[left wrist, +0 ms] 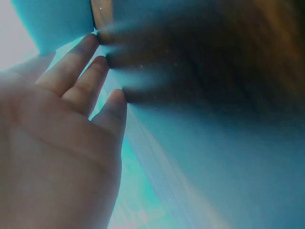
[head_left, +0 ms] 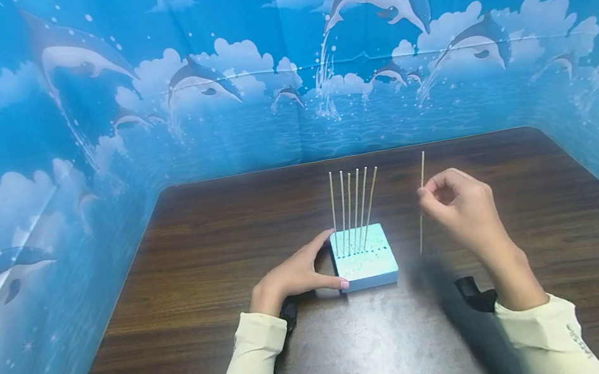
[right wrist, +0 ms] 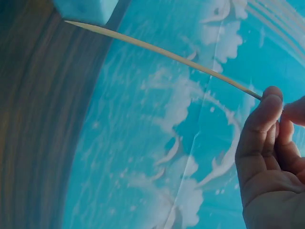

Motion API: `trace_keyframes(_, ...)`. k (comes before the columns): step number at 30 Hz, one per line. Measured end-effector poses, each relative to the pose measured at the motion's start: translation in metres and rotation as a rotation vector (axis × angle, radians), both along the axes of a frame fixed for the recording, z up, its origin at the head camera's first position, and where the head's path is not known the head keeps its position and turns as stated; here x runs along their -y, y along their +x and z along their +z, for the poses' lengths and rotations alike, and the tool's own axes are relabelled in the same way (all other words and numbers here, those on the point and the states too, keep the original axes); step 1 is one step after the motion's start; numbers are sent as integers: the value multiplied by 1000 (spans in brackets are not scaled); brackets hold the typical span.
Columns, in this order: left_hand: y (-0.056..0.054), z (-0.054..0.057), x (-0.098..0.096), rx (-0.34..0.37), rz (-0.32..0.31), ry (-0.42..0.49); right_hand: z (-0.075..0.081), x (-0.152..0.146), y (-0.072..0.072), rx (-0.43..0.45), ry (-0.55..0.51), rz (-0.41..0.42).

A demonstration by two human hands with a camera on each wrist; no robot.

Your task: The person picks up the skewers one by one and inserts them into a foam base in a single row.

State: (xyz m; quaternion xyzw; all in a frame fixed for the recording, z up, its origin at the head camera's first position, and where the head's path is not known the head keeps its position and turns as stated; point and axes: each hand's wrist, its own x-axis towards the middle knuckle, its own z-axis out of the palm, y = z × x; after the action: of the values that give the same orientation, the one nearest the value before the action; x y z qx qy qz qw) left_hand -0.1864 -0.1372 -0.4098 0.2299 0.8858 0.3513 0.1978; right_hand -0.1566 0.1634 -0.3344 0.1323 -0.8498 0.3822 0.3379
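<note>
A pale blue-white foam-like block (head_left: 370, 271) sits on the table, with a row of dark holes across its top. Several thin wooden skewers (head_left: 345, 209) stand in its left and middle part, the rightmost leaning right. My left hand (head_left: 297, 273) holds the block's left side, thumb at the front corner and fingertips at the back corner. To the right of the block, my right hand (head_left: 459, 203) pinches one more skewer (head_left: 422, 233) between thumb and fingers, above its middle. This skewer is nearly upright; its tapered lower tip shows in the right wrist view.
The brown wood-grain table (head_left: 198, 246) runs back to a blue curtain (head_left: 245, 130) printed with dolphins, which also closes off both sides. Black wrist straps (head_left: 476, 296) show at the sleeve cuffs. A dark shadow lies under the right arm.
</note>
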Motion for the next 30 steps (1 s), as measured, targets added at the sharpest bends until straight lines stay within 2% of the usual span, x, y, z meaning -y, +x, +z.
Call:
trace_keyframes(8,1,3,1,5,2,1,3,31,-10,-59,-66,116)
trace_keyframes(15,1,3,1,16,3,-4,-1,47,-13,-12,-129,225)
trace_keyframes(22,1,2,0,23,9,-2,-1,53,-12,21,-104,233)
trace_keyframes(30,0,3,0,29,11,1,-3,54,-13,12,-73,228)
